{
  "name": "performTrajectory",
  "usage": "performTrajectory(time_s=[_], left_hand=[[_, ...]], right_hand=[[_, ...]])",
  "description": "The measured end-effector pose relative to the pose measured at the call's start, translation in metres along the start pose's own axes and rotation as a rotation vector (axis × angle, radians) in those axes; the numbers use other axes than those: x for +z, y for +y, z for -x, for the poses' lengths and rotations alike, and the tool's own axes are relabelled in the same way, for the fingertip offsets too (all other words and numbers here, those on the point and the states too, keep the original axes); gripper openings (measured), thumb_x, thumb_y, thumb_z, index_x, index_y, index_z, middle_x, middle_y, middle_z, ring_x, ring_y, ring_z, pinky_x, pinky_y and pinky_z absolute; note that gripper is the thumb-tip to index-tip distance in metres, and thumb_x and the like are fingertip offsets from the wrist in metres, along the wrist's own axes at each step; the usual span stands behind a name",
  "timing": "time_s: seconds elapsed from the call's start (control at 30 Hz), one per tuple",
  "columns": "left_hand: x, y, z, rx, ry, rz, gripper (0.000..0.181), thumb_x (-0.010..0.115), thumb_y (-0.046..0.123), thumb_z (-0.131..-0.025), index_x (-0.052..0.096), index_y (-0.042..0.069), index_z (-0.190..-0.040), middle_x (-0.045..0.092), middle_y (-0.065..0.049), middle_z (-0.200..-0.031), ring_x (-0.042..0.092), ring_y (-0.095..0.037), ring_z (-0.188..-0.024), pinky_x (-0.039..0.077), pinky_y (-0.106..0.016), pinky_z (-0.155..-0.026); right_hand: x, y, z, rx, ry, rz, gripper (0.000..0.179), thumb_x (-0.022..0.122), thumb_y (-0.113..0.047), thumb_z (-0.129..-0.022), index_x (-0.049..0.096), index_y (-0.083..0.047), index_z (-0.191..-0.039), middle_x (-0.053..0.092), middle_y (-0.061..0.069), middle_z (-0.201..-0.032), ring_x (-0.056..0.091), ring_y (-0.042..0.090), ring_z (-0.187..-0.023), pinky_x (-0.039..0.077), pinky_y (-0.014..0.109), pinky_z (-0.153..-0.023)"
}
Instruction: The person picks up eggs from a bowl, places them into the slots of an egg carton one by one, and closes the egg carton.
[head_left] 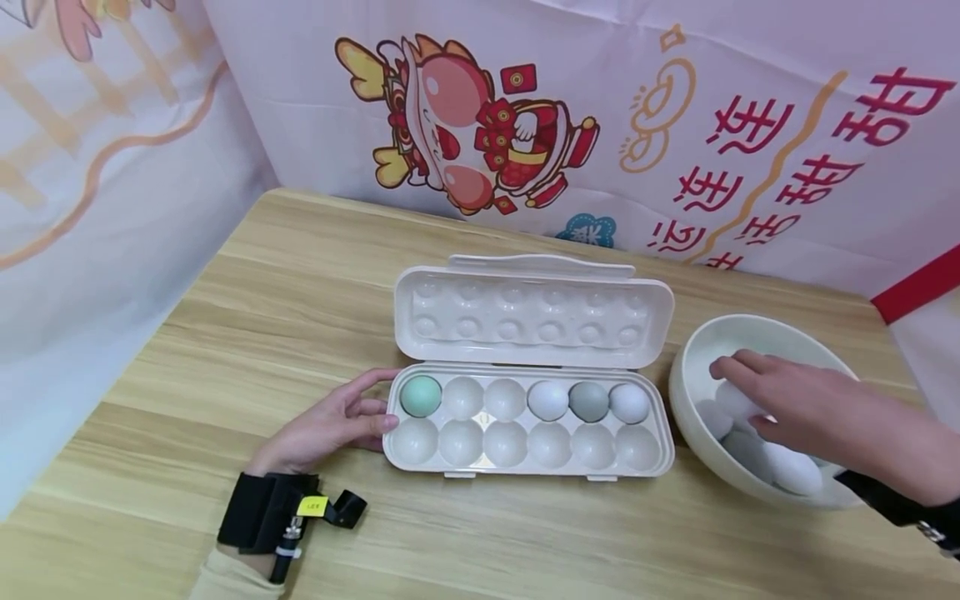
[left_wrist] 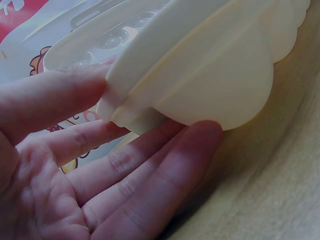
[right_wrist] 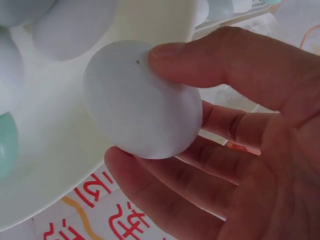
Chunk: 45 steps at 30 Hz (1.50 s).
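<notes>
A white plastic egg box (head_left: 528, 421) lies on the table with its lid (head_left: 534, 312) raised at the back. My left hand (head_left: 330, 429) grips the box's left end, thumb at the rim and fingertips under the moulded cups (left_wrist: 225, 85). In the back row sit a green egg (head_left: 421, 396) at far left and, on the right, a white egg (head_left: 548, 401), a grey egg (head_left: 588, 402) and another white egg (head_left: 629, 403). The front-row cups hold nothing. Over the cream bowl (head_left: 693, 375), my right hand (head_left: 817, 408) pinches a white egg (right_wrist: 142, 100) between thumb and fingers.
Several more eggs (head_left: 791, 468) lie in the bowl, including a green egg (right_wrist: 7, 145) by its wall. The bowl stands close to the box's right end. A printed cloth (head_left: 300, 108) hangs behind the wooden table (head_left: 247, 317).
</notes>
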<state>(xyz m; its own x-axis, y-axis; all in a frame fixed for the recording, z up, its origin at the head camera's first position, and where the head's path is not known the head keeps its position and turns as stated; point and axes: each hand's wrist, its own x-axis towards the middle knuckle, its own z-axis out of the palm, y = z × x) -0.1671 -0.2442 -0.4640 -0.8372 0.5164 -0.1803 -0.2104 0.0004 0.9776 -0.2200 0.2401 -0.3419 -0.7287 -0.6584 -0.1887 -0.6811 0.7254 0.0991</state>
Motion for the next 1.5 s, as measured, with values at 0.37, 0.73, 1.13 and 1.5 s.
performTrajectory(time_s=[0.37,0.73,1.13,1.5], left_hand=[[0.002,0.0,-0.001,-0.024,0.027,-0.006,0.062,0.056,0.005,-0.09,0.021,0.005,-0.141,0.057,-0.031,-0.113,0.064,-0.028,-0.093,0.056,-0.042,-0.079],[0.001,0.001,0.0,-0.033,0.041,-0.016,0.06,0.057,0.006,-0.09,0.024,0.007,-0.14,0.059,-0.026,-0.111,0.064,-0.027,-0.092,0.056,-0.042,-0.078],[0.002,0.001,-0.002,-0.03,0.035,-0.021,0.057,0.057,0.007,-0.09,0.027,0.007,-0.138,0.059,-0.026,-0.11,0.064,-0.027,-0.092,0.056,-0.043,-0.078],[0.002,0.002,-0.002,-0.034,0.035,-0.03,0.057,0.057,0.007,-0.089,0.027,0.006,-0.138,0.059,-0.028,-0.11,0.064,-0.027,-0.092,0.056,-0.043,-0.078]], right_hand=[[-0.009,-0.013,-0.003,-0.03,0.024,0.044,0.046,0.079,-0.007,-0.061,0.048,-0.011,-0.094,0.048,-0.001,-0.081,0.047,0.014,-0.066,0.042,0.027,-0.047],[-0.017,-0.025,-0.005,-0.005,0.008,0.06,0.045,0.079,-0.009,-0.062,0.05,-0.013,-0.097,0.051,0.001,-0.085,0.05,0.019,-0.069,0.043,0.03,-0.042],[-0.034,-0.042,-0.01,-0.07,0.06,0.089,0.043,0.079,-0.01,-0.062,0.049,-0.013,-0.093,0.051,0.0,-0.085,0.05,0.02,-0.069,0.041,0.028,-0.04],[-0.043,-0.061,-0.022,-0.238,0.162,0.258,0.039,0.074,-0.005,-0.065,0.046,-0.007,-0.093,0.049,0.005,-0.083,0.048,0.019,-0.069,0.04,0.027,-0.037]])
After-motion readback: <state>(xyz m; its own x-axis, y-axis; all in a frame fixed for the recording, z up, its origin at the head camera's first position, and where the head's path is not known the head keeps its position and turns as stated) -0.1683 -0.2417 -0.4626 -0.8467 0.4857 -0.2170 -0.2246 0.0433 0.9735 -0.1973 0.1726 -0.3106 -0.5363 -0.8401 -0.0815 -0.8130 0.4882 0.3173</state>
